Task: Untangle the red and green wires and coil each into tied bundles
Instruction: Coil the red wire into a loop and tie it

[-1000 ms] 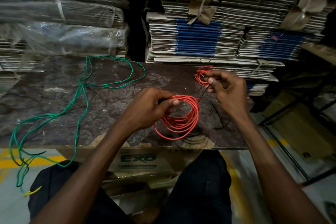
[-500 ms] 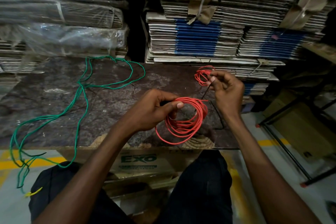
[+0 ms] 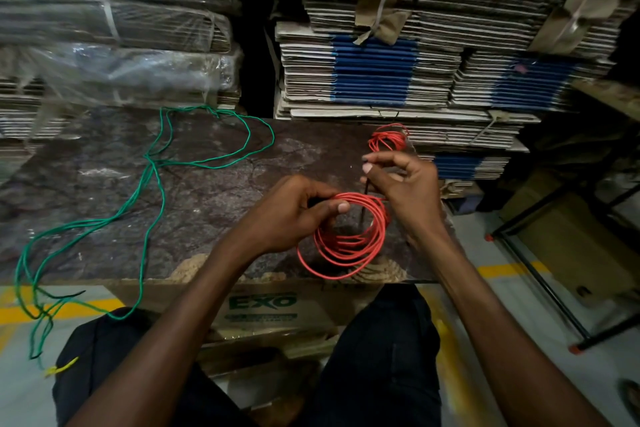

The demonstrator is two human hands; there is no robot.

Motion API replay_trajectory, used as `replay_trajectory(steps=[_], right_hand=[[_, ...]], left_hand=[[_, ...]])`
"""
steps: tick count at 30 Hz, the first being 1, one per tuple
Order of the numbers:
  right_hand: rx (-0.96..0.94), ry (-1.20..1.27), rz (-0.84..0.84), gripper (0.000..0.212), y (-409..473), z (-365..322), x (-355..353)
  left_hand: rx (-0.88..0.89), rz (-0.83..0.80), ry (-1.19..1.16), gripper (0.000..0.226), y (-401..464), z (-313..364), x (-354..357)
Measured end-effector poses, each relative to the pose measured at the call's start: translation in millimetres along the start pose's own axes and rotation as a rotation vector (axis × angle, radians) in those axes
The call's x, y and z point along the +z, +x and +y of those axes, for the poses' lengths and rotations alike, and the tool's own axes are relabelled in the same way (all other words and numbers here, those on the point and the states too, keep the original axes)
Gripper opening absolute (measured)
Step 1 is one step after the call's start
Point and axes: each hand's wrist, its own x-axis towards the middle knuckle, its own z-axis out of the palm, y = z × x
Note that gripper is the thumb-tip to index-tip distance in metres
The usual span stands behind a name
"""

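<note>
My left hand (image 3: 294,211) grips the top of a coil of red wire (image 3: 346,246), which hangs in several loops over the dark board (image 3: 207,204). My right hand (image 3: 405,187) pinches a thin black tie (image 3: 363,204) that runs down through the coil. A smaller red bundle (image 3: 386,139) lies on the board just beyond my right hand. The green wire (image 3: 152,177) lies loose across the left of the board and trails off its front edge toward the floor.
Stacks of flattened cardboard (image 3: 381,73) rise behind the board, with plastic-wrapped ones (image 3: 114,45) on the left. A carton marked EXO (image 3: 263,305) sits under the board between my knees. A black metal frame (image 3: 540,274) stands on the floor at right.
My right hand has moved left and nearer the coil, carrying the black tie. The red coil has shifted slightly in my left hand's grip. The green wire has not moved.
</note>
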Motion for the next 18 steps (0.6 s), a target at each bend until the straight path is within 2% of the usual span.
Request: replay_trajectory(steps=[5, 12, 18], right_hand=[[-0.029, -0.158, 0.091, 0.012, 5.8, 7.0, -8.4], [0.058, -0.057, 0.069, 0.009, 1.7, -1.7, -7.5], [0.182, 0.024, 0.017, 0.012, -9.8, -13.7, 2.1]], left_hand=[[-0.014, -0.001, -0.008, 0.05, -0.9, -0.1, -0.1], [-0.021, -0.003, 0.024, 0.05, 0.0, 0.6, 0.3], [-0.025, -0.007, 0.043, 0.039, 0.4, -0.9, 2.9]])
